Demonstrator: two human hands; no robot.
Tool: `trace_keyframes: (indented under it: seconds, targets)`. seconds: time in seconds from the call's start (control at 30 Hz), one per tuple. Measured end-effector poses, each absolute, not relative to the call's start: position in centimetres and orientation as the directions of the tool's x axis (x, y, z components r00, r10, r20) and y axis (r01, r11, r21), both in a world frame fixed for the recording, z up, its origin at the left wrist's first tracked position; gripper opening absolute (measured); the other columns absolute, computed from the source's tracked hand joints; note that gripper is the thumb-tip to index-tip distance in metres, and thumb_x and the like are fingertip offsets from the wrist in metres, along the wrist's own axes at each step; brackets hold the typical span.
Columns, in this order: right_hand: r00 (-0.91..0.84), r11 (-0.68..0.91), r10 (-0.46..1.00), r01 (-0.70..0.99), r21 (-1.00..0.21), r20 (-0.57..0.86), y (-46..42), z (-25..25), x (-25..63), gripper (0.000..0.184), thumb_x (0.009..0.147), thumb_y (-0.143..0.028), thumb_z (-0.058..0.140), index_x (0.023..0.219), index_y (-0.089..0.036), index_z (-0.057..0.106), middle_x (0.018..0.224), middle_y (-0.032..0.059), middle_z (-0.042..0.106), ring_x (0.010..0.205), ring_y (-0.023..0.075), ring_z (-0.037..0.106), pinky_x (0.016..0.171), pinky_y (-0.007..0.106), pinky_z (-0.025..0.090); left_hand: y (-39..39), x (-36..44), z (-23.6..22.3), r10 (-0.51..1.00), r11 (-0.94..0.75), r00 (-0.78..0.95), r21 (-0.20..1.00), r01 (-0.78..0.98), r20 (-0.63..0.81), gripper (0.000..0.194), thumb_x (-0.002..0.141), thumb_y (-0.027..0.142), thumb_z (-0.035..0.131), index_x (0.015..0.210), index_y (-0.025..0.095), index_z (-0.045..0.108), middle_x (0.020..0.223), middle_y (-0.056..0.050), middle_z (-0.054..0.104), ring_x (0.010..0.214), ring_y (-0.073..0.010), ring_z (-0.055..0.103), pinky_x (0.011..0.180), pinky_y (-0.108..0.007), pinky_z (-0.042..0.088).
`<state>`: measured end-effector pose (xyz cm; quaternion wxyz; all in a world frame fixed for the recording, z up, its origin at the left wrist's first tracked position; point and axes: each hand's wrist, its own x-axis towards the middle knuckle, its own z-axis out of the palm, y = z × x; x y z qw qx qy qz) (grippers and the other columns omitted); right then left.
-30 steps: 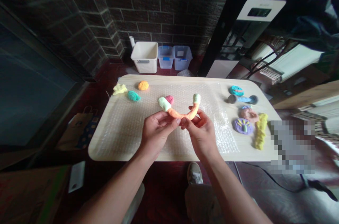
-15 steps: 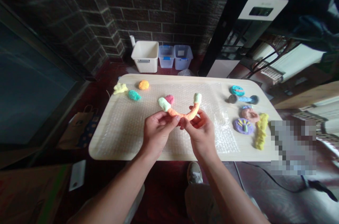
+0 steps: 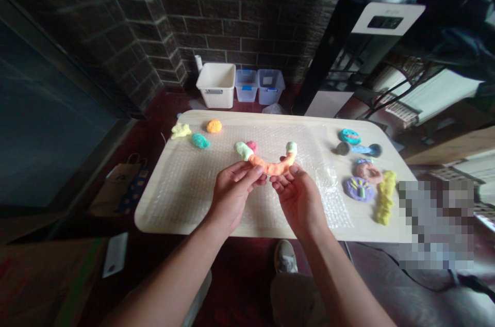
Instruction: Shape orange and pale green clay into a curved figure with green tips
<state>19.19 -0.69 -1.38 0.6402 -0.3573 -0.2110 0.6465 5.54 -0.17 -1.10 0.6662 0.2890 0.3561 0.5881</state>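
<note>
Between both hands, above the bubble wrap point(image 3: 185, 182), is a U-shaped piece of modelling clay point(image 3: 273, 168), orange along its curve with pale green ends pointing up and away. My left hand point(image 3: 235, 187) pinches its left side, thumb on top. My right hand point(image 3: 299, 195) holds the right side between thumb and fingers, its palm turned partly up. Just behind the left green end, a pink clay lump point(image 3: 252, 146) is partly hidden. Yellow point(image 3: 180, 131), teal point(image 3: 200, 140) and orange point(image 3: 214, 126) clay lumps lie at the table's far left.
On the right of the table point(image 3: 162, 221) lie a teal disc point(image 3: 350, 136), a blue-and-grey dumbbell shape point(image 3: 359, 149), a pinkish-brown ring point(image 3: 369, 172), a purple disc point(image 3: 359, 189) and a yellow strip point(image 3: 385, 198). Bins point(image 3: 216, 87) and a water dispenser point(image 3: 332, 53) stand beyond.
My right thumb has moved rightward along the clay, away from my left thumb, leaving the orange middle in view. The curve looks flatter and wider at its bottom. The whole view has shifted slightly.
</note>
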Motion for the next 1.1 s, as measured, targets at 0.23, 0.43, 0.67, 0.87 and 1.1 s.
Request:
trace_keyframes:
  seconds: [0.23, 0.43, 0.67, 0.87, 1.1]
  targets:
    - [0.033, -0.107, 0.984, -0.670, -0.735, -0.174, -0.7, -1.1, 19.4, 0.024, 0.080, -0.030, 0.089, 0.093, -0.021, 0.072, 0.083, -0.0004, 0.074, 0.070, 0.0118, 0.071, 0.063, 0.020, 0.059, -0.3, 5.6, -0.6, 0.985, 0.170, 0.126, 0.781, -0.601, -0.117, 0.027, 0.083, 0.026, 0.086, 0.107, 0.018, 0.077, 0.104, -0.006, 0.077, 0.095, -0.0173, 0.071, 0.088, -0.030, 0.055]
    - [0.030, -0.114, 0.983, -0.666, -0.737, -0.179, -0.9, -0.6, 19.0, 0.027, 0.074, -0.028, 0.093, 0.094, -0.020, 0.076, 0.086, 0.0005, 0.075, 0.070, 0.0116, 0.069, 0.061, 0.020, 0.057, -0.3, 5.7, -0.8, 0.987, 0.157, 0.108, 0.777, -0.610, -0.116, 0.029, 0.079, 0.022, 0.088, 0.105, 0.017, 0.076, 0.104, -0.003, 0.074, 0.094, -0.0147, 0.069, 0.089, -0.028, 0.054]
    - [0.046, -0.068, 0.992, -0.604, -0.794, -0.119, -1.0, -0.7, 18.4, 0.024, 0.075, -0.030, 0.095, 0.084, -0.020, 0.075, 0.076, -0.0010, 0.071, 0.063, 0.0101, 0.059, 0.061, 0.022, 0.052, -0.2, 5.7, -1.4, 0.995, 0.099, 0.053, 0.807, -0.582, -0.084, 0.027, 0.077, 0.020, 0.090, 0.100, 0.015, 0.075, 0.100, -0.003, 0.076, 0.092, -0.0130, 0.070, 0.089, -0.025, 0.053]
    - [0.085, -0.025, 0.992, -0.591, -0.806, -0.092, -1.0, -1.1, 18.2, 0.024, 0.073, -0.029, 0.096, 0.081, -0.018, 0.077, 0.072, -0.0008, 0.071, 0.064, 0.0096, 0.058, 0.062, 0.021, 0.050, -0.2, 6.0, -1.5, 0.995, 0.089, 0.019, 0.833, -0.546, -0.094, 0.027, 0.076, 0.022, 0.092, 0.094, 0.013, 0.074, 0.093, -0.005, 0.079, 0.085, -0.0136, 0.071, 0.083, -0.023, 0.054]
    - [-0.001, -0.141, 0.981, -0.693, -0.707, -0.194, -1.2, -1.0, 18.5, 0.025, 0.072, -0.032, 0.097, 0.084, -0.019, 0.080, 0.082, 0.0011, 0.075, 0.072, 0.0102, 0.067, 0.065, 0.017, 0.055, -0.6, 6.0, -1.3, 0.997, 0.067, 0.013, 0.817, -0.573, -0.072, 0.025, 0.080, 0.023, 0.089, 0.097, 0.014, 0.072, 0.099, -0.006, 0.078, 0.093, -0.0172, 0.072, 0.086, -0.029, 0.057]
